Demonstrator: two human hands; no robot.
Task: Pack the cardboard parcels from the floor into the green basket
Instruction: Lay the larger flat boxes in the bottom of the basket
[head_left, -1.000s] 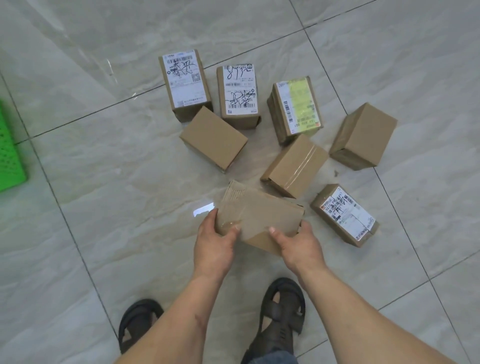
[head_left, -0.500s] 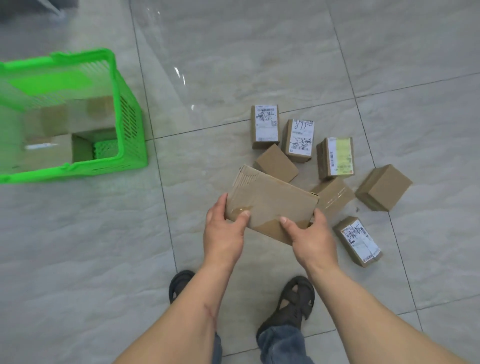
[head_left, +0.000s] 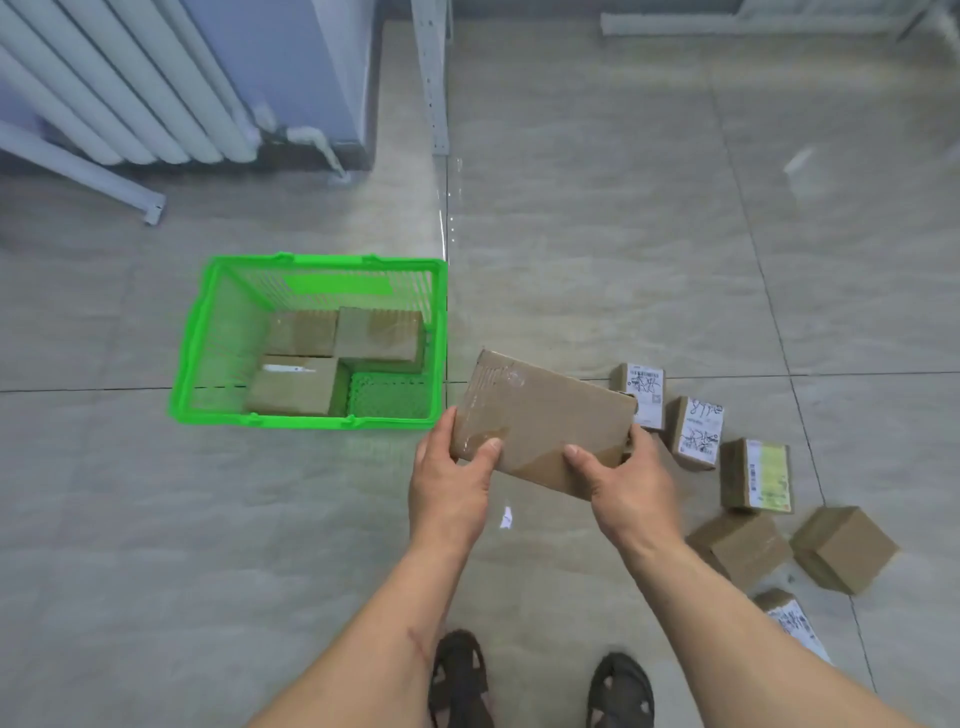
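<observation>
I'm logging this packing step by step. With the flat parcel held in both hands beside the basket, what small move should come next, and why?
Probably carry the flat parcel leftward over the green basket. Both the left hand and right hand grip it short of the rim, and the basket's bare near-right corner beside three packed parcels looks free.

**Floor layout with basket and parcels**

The basket (head_left: 439, 332) is placed left of centre, with three parcels (head_left: 376, 332) inside it. One parcel (head_left: 540, 415) is held between the left hand (head_left: 449, 480) and the right hand (head_left: 623, 480), just right of the basket. Six loose parcels (head_left: 756, 473) are scattered at the near right. A radiator (head_left: 119, 83) is set at the far left.
</observation>
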